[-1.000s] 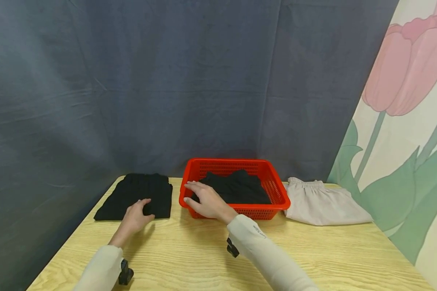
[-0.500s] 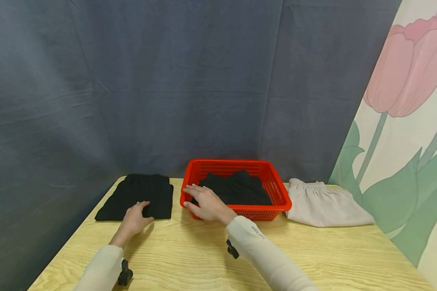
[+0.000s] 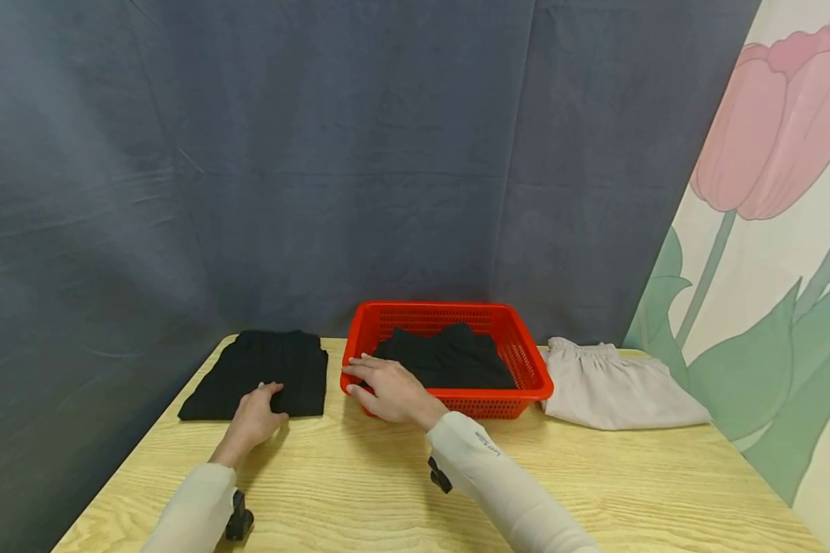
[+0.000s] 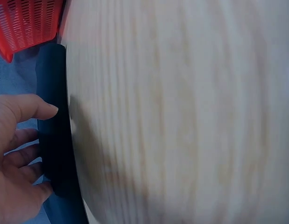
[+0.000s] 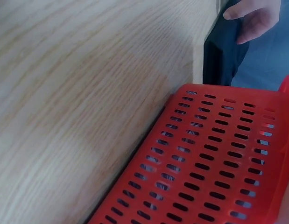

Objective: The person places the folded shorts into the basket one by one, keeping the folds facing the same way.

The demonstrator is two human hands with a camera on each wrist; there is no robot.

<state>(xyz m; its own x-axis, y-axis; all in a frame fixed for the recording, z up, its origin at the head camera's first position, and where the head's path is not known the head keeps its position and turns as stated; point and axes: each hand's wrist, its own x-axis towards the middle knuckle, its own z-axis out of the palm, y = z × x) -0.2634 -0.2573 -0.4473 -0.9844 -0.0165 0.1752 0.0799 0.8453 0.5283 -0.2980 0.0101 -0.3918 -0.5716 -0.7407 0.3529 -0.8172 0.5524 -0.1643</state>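
**Dark curtain (image 3: 332, 153) hangs behind a pale wooden surface (image 3: 353, 507) set with folded clothes and a basket**

At far left, a folded black garment (image 3: 249, 372) lies flat on the surface, its gathered edge toward the curtain. The left hand (image 3: 254, 418) is at its near edge, thumb and fingers apart around that edge with no grip visible; I cannot tell whether they touch the cloth. A black device (image 3: 238, 518) sits at this arm's pale cuff.

Next comes a red slotted basket (image 3: 487, 405), holding a crumpled black cloth (image 3: 463, 362). The right hand (image 3: 396, 390) is over its near left corner, fingers extended across the rim and thumb held apart from them.

Just beside the basket's right side lies a beige garment (image 3: 615, 393) with a gathered waistband. At far right, pink tulips (image 3: 747, 138) decorate the wall.
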